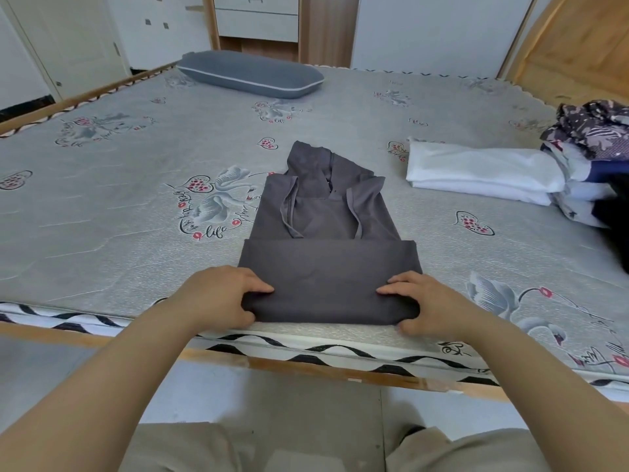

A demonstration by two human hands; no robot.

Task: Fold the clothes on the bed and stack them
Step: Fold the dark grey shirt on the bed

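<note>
- Dark grey hooded cotton garment (326, 240) lies at near bed edge, bottom hem folded up.
- Left hand (218, 296), right hand (432, 304) pinch the fold's two corners.
- Advice: lift evenly, roll forward, keep edges aligned.

A wood-framed bed (102, 100) carries a swan-printed mattress (170, 137) and grey pillow (250, 73); white drawers (257, 23) stand behind.

The pile of clothes (592, 165) at the bed's (136, 233) right edge gets chopped off by the frame, so no telling how far it goes. Fingers (391, 290) of both hands partly disappear under the dark grey garment's (326, 253) near fold. The script printed on the bed is too small to read.
</note>
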